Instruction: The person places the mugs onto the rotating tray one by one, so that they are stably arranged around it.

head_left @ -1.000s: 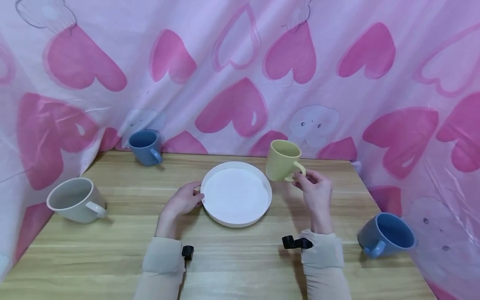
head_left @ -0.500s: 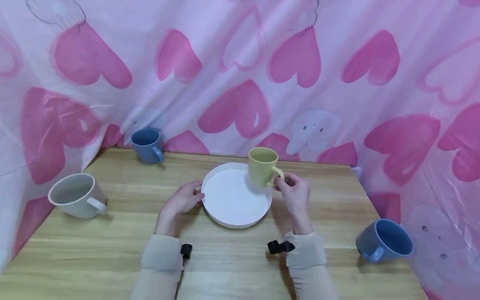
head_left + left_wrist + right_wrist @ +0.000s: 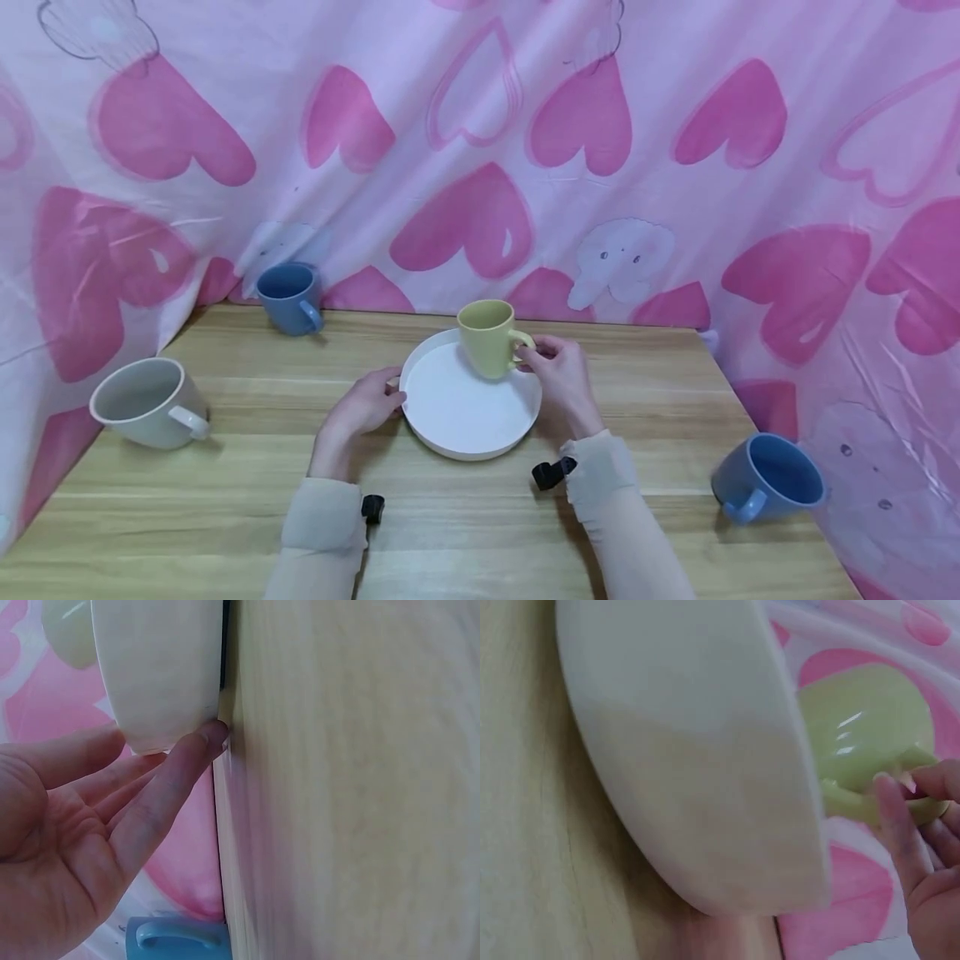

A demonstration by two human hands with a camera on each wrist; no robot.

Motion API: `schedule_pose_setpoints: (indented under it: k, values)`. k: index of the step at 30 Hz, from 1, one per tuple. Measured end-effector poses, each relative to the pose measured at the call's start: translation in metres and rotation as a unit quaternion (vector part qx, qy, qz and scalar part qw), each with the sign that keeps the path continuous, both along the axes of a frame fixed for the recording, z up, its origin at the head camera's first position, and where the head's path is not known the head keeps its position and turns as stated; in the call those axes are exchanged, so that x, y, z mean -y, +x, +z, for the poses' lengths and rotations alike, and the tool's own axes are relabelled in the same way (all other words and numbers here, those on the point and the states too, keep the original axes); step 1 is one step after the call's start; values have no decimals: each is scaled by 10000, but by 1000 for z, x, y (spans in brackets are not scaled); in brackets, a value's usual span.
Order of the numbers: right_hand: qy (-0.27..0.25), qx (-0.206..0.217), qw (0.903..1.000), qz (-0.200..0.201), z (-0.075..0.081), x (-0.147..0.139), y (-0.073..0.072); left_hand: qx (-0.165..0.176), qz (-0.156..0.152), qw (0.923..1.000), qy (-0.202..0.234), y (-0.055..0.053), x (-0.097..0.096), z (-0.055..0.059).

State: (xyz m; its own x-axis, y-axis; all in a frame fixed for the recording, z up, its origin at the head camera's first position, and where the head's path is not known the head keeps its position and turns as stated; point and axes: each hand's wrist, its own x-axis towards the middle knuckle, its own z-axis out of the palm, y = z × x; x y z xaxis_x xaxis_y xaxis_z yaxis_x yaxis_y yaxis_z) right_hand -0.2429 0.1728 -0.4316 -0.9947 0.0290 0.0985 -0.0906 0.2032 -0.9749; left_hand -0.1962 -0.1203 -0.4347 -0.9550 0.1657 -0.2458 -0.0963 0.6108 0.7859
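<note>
A yellow mug (image 3: 486,343) stands upright over the back part of a round white plate (image 3: 459,423) with a raised wall. My right hand (image 3: 561,373) pinches the mug's handle between thumb and fingers from the right. In the right wrist view the mug (image 3: 866,724) shows partly behind the plate wall (image 3: 697,795). On the plate's left side my left hand (image 3: 363,403) holds the edge. The left wrist view shows that hand (image 3: 97,817) with its thumb near the rim and a fingertip at the lower edge of the plate (image 3: 161,675), close over the wood.
A grey-white mug (image 3: 153,407) stands at the left of the wooden table (image 3: 465,533). One blue mug (image 3: 288,300) is at the back left, another blue mug (image 3: 772,479) near the right edge. A pink heart-patterned curtain (image 3: 465,217) hangs behind the table and along its sides.
My right hand has carried the yellow mug leftward, from beside the plate to over its back part. The left hand has stayed at the plate's left edge.
</note>
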Motion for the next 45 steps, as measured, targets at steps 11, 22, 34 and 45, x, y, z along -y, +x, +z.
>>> schedule_pose_setpoints:
  k: [11,22,34,45]
  values:
    - [-369,92,9968,709,-14,4,-25,-78,-74,9999,-27,2,-4,-3]
    - [-1034,323,9901,893,-26,3,-35,-29,-35,9998,-201,1,4,0]
    - [-985,513,9915,671,-31,4,-40,14,74,9998,-156,1,3,-2]
    - [-1003,1080,9862,754,-24,-4,-36,-167,57,9998,-130,-4,1,-4]
